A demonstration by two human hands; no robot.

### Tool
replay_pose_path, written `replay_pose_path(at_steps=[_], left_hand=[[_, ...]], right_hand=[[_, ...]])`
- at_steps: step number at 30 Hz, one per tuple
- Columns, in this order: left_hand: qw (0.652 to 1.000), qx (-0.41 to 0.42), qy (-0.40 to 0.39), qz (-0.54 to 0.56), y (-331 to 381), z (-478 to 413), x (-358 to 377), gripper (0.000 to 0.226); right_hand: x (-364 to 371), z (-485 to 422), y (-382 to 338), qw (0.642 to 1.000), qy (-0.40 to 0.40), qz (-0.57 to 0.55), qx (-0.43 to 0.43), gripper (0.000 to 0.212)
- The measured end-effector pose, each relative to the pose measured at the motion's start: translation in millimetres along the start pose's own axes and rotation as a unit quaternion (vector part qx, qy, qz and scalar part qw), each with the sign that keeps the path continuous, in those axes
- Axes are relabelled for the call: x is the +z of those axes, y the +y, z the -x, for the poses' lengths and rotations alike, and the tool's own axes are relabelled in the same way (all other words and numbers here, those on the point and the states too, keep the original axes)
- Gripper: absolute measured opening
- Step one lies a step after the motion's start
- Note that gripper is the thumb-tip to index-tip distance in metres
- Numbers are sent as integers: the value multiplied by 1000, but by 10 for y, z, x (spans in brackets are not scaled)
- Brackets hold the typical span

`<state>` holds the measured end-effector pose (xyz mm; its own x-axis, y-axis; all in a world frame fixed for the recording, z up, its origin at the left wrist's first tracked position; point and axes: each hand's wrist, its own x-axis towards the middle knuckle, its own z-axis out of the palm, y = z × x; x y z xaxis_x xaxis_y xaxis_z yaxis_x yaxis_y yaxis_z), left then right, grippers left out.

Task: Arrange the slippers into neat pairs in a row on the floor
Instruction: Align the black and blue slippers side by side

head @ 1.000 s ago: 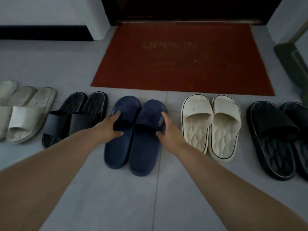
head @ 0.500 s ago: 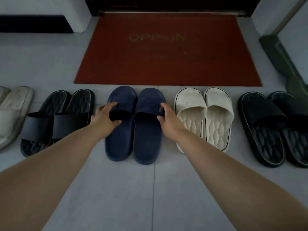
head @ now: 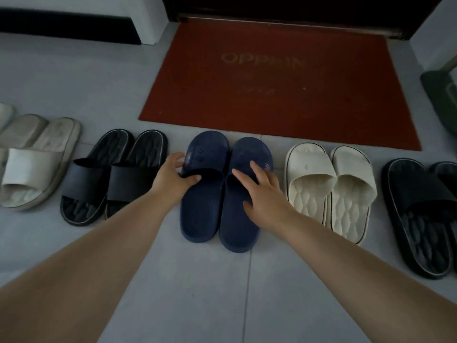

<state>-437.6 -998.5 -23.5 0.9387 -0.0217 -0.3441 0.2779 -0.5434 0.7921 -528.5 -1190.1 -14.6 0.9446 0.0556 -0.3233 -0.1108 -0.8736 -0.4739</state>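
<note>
The left hand (head: 173, 178) grips the left navy slipper (head: 200, 214) at its strap, thumb laid across the strap's rear edge and fingers curled round the outer side. The right hand (head: 265, 194) lies flat, fingers spread, on the strap of the right navy slipper (head: 235, 226), its thumb down by the footbed.

The 2 slippers sit on the grey tiled floor (head: 222, 293), side by side and touching along their inner edges. Their long axes run away from the person, toes aimed at the red doormat (head: 272, 95) just beyond them. The right slipper's heel lies slightly nearer the person. Both are dark blue, with ribbed footbeds and broad uppers; small vent slots show on the left upper.

To their left is a black pair (head: 111, 179), then a pale grey pair (head: 37, 167). To their right is a cream pair (head: 331, 194), then another black pair (head: 420, 219). All 4 pairs have their toes away from the person.
</note>
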Motion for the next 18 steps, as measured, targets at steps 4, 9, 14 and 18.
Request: replay_pose_path(at_steps=[4, 9, 14, 18], left_hand=[[998, -50, -17, 42, 25, 52, -314, 66], [994, -78, -80, 0, 262, 87, -1167, 63], [987, -125, -96, -37, 258, 252, -1939, 62], [986, -161, -32, 32, 256, 340, -2012, 48]], right_hand=[[-144, 77, -212, 998, -53, 21, 29, 73], [-750, 225, -549, 993, -106, 15, 44, 70], [-1051, 36, -1049, 987, -156, 5, 38, 62], [-891, -219, -1437, 976, -200, -83, 21, 59]])
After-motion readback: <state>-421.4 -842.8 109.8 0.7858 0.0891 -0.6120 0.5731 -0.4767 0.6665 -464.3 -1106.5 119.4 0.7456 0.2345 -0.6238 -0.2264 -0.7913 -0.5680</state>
